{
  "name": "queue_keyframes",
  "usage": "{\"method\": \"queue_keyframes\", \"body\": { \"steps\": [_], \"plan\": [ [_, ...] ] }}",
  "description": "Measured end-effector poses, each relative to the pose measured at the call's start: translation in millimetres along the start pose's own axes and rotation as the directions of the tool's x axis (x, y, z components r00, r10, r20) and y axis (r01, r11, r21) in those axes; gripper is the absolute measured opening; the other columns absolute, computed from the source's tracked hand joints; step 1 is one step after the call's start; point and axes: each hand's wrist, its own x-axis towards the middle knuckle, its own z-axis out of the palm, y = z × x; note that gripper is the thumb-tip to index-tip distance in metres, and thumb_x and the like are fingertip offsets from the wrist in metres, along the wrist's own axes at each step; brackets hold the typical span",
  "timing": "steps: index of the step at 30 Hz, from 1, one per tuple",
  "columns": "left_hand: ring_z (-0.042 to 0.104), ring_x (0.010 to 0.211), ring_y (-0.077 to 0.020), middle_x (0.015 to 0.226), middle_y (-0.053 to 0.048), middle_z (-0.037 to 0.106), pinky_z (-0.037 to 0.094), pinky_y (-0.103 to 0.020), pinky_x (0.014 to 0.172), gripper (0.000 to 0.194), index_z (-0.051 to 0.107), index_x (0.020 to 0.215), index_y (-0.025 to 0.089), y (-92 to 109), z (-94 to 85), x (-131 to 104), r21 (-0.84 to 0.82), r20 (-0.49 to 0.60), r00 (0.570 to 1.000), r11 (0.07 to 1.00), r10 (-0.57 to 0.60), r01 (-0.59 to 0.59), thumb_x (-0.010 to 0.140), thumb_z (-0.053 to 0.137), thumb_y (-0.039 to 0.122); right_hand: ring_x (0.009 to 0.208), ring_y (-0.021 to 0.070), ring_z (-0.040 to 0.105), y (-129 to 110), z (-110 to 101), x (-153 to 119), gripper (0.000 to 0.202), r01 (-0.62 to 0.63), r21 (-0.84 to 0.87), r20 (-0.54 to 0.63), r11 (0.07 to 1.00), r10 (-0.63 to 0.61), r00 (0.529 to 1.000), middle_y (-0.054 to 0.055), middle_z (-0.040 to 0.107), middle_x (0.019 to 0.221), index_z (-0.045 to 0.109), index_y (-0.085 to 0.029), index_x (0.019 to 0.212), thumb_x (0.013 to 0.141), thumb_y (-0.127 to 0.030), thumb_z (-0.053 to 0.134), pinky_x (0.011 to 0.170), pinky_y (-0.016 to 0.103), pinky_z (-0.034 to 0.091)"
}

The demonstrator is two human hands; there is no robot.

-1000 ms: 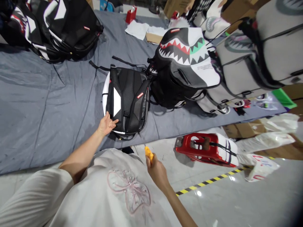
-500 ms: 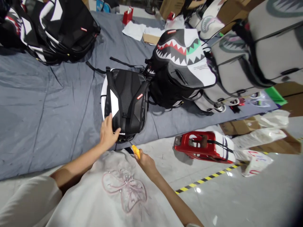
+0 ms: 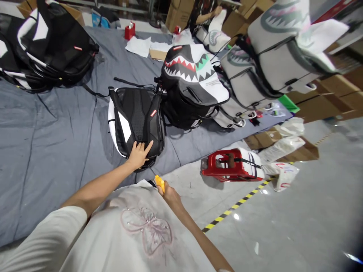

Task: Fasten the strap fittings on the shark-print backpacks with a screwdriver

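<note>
A black and white backpack (image 3: 141, 109) lies with its padded back and straps upward on the grey cloth-covered table. My left hand (image 3: 138, 155) rests on its near end, fingers spread over the black panel and holding nothing. Close to my shirt front, my right hand (image 3: 171, 196) is closed around a yellow-handled tool (image 3: 160, 183). A thin shaft points from the yellow handle toward the backpack's near edge; its exact kind is unclear. Beside this bag, a backpack with a shark-mouth print (image 3: 195, 75) sits on top of black bags.
Black backpacks (image 3: 56, 49) are piled at the left. Grey shark-print backpacks (image 3: 244, 75) stand at the right. A red stool (image 3: 224, 166) with a white, strapped top is on the floor near yellow-black tape (image 3: 232, 207). Another person's arm (image 3: 208, 16) shows at the back.
My left hand has moved right, from the backpack's left corner onto its near black panel. My right hand keeps the yellow tool. The view has shifted, and more of the person at the back shows.
</note>
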Motion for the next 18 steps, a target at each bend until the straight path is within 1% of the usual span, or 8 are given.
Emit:
{"method": "queue_keyframes", "body": {
  "steps": [3,8,10,12,14,15,16,18],
  "plan": [
    [0.051,0.127,-0.0353,0.135,-0.024,0.057,0.027,-0.052,0.113,0.096,0.021,0.156,0.014,2,2.0,4,0.001,0.0,1.0,1.0,-0.005,0.005,0.079,0.073,0.036,0.092,0.0226,0.069,0,-4,-2,0.032,-0.011,0.053,-0.003,0.999,0.012,1.0,0.008,0.073,0.099,0.054,-0.022,0.122,0.1,-0.041,0.039,0.066,0.026,0.038],
    [0.048,0.13,-0.036,0.14,-0.025,0.053,0.024,-0.052,0.115,0.097,0.021,0.156,0.011,0,6.3,2,-0.016,0.015,1.0,1.0,-0.005,0.005,0.078,0.074,0.036,0.09,0.0237,0.068,-2,-7,-4,0.031,0.031,0.103,-0.012,0.994,-0.03,0.999,0.01,0.074,0.1,0.053,-0.019,0.119,0.101,-0.039,0.039,0.063,0.028,0.034],
    [0.048,0.131,-0.0363,0.14,-0.026,0.052,0.023,-0.052,0.116,0.097,0.022,0.155,0.01,0,2.8,0,-0.032,0.028,1.0,0.999,-0.008,0.009,0.078,0.074,0.036,0.088,0.0233,0.068,-2,-6,-3,0.031,0.029,0.12,-0.004,0.992,-0.029,1.0,0.009,0.074,0.099,0.052,-0.019,0.121,0.101,-0.038,0.039,0.063,0.028,0.034],
    [0.044,0.135,-0.0376,0.145,-0.027,0.046,0.023,-0.053,0.116,0.097,0.023,0.155,0.009,3,-4.8,-1,-0.059,0.015,0.999,0.998,-0.028,0.029,0.078,0.074,0.039,0.087,0.0236,0.069,-1,-5,-1,0.031,0.021,0.136,0.007,0.99,-0.022,1.0,0.009,0.074,0.098,0.051,-0.019,0.121,0.101,-0.039,0.039,0.063,0.028,0.034],
    [0.036,0.141,-0.0384,0.154,-0.027,0.033,0.021,-0.055,0.116,0.091,0.027,0.154,0.012,9,-14.6,-2,-0.09,-0.042,0.998,0.995,-0.044,0.04,0.081,0.07,0.044,0.089,0.0248,0.069,0,-3,2,0.031,-0.003,0.139,0.026,0.99,0.0,1.0,0.01,0.074,0.099,0.052,-0.02,0.12,0.1,-0.041,0.04,0.065,0.028,0.036],
    [0.032,0.143,-0.0381,0.158,-0.024,0.027,0.02,-0.057,0.117,0.086,0.03,0.154,0.015,13,-19.2,-1,-0.101,-0.073,0.997,0.995,-0.032,0.025,0.083,0.068,0.045,0.091,0.0256,0.069,1,-1,4,0.032,-0.017,0.139,0.037,0.99,0.012,0.999,0.01,0.074,0.1,0.053,-0.02,0.119,0.1,-0.043,0.04,0.066,0.028,0.037],
    [0.028,0.145,-0.0377,0.161,-0.021,0.022,0.019,-0.058,0.117,0.08,0.034,0.152,0.019,17,-22.7,1,-0.106,-0.096,0.995,0.994,-0.003,-0.008,0.084,0.067,0.044,0.093,0.0261,0.069,2,0,6,0.033,-0.031,0.141,0.049,0.99,0.024,0.999,0.011,0.073,0.101,0.053,-0.02,0.118,0.1,-0.045,0.041,0.067,0.029,0.038],
    [0.026,0.147,-0.0364,0.162,-0.016,0.021,0.016,-0.061,0.117,0.067,0.043,0.147,0.027,26,-25.0,9,-0.094,-0.1,0.988,0.988,0.113,-0.123,0.085,0.067,0.035,0.096,0.0259,0.069,5,2,9,0.035,-0.051,0.156,0.069,0.986,0.04,0.997,0.011,0.073,0.103,0.053,-0.021,0.119,0.099,-0.048,0.041,0.069,0.029,0.04]
  ]
}}
